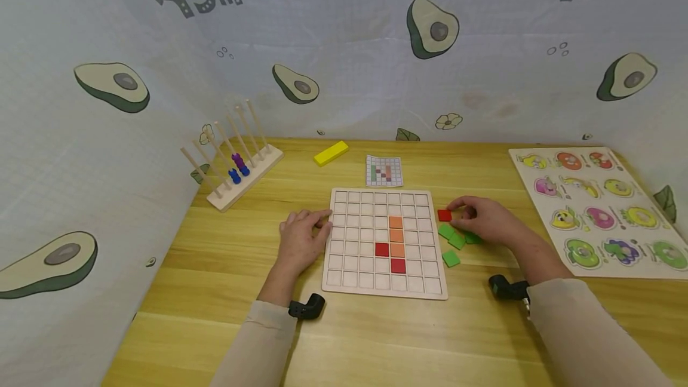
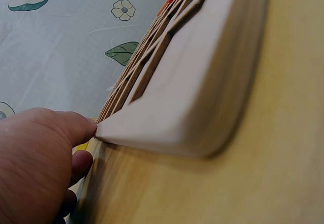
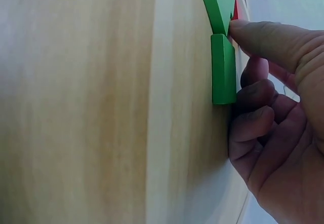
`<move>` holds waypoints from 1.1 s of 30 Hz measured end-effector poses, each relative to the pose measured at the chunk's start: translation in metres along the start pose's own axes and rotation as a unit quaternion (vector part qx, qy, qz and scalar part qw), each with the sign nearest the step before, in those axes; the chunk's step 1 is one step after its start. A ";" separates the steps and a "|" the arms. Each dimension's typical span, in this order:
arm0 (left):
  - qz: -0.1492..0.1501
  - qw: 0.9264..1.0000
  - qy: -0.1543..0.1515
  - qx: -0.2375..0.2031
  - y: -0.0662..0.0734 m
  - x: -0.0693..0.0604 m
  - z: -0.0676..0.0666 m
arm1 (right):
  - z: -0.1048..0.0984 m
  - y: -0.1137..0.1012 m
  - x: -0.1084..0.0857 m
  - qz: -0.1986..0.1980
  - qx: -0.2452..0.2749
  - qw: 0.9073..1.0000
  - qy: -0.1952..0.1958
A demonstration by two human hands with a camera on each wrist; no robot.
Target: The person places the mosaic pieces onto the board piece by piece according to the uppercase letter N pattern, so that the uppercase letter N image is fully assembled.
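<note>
Though partly hidden, right hand (image 1: 488,220) apparently in a pinch on red tile (image 1: 444,215), left hand (image 1: 301,239) loose against grid board (image 1: 351,248).

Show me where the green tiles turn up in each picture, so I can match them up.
Head: the green tiles lie to the right of the grid board, by the right hand.
Left wrist: not in this picture.
Right wrist: toward the upper right, close to the right hand's fingers.
Shared landmark: the wood-grained table, visible in all three.
</note>
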State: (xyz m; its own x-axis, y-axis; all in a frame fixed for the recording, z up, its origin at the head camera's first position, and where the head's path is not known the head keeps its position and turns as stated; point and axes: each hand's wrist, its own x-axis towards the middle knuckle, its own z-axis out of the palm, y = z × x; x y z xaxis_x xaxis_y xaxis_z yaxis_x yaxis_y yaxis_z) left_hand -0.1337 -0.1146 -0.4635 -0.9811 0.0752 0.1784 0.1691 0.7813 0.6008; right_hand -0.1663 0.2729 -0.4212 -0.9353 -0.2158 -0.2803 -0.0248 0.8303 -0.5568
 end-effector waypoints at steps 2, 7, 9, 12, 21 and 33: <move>-0.001 1.000 0.000 -0.002 0.000 0.000 0.000 | 0.000 -0.001 0.000 -0.003 -0.003 1.000 0.000; -0.002 1.000 -0.001 0.000 0.000 0.000 0.001 | -0.001 -0.002 -0.001 -0.010 -0.013 1.000 0.001; -0.002 1.000 -0.003 0.002 0.000 0.001 0.001 | -0.001 -0.002 -0.001 -0.013 -0.015 1.000 0.004; -0.004 1.000 -0.004 0.003 0.000 0.001 0.001 | 0.000 -0.002 -0.002 -0.013 -0.016 1.000 0.006; -0.006 1.000 -0.009 0.010 -0.001 0.000 0.001 | 0.001 -0.002 -0.006 -0.021 -0.018 0.999 0.017; -0.006 1.000 -0.008 0.009 -0.001 0.001 0.002 | 0.005 -0.021 -0.017 -0.040 -0.013 0.998 0.037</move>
State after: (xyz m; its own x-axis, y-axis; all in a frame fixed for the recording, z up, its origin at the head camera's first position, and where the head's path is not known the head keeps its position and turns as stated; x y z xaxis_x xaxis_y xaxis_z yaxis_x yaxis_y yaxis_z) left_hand -0.1346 -0.1145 -0.4655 -0.9846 0.0754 0.1575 0.1550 0.7927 0.5896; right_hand -0.1477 0.2570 -0.4088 -0.9536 -0.2440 -0.1765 -0.1084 0.8250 -0.5547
